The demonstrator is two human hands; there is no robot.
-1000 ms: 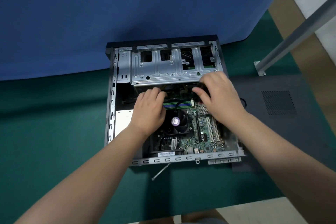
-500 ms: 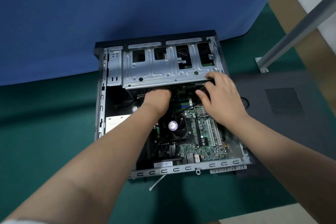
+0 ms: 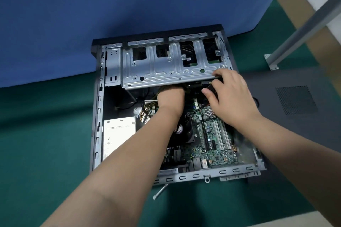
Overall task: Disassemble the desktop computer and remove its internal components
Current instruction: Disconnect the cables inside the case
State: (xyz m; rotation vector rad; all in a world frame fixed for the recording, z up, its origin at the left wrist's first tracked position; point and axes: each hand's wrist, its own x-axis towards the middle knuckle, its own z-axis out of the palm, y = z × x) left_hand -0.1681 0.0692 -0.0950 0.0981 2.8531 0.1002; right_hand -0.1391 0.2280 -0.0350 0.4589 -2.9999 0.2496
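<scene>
— Where is the case (image 3: 96,116) placed?
— It is laid open on the green worktop (image 3: 36,134), its far edge set against the blue cloth (image 3: 92,14). A side panel (image 3: 295,116) is laid right of the case; bare green is seen to the case's left.
— And the hands?
— The left hand (image 3: 170,97) is pushed under the drive cage (image 3: 166,73) edge; whether its fingers are clenched cannot be told. A dark part (image 3: 212,88) is gripped by the right hand (image 3: 232,96) at the cage's right corner, above the motherboard (image 3: 215,138).
</scene>
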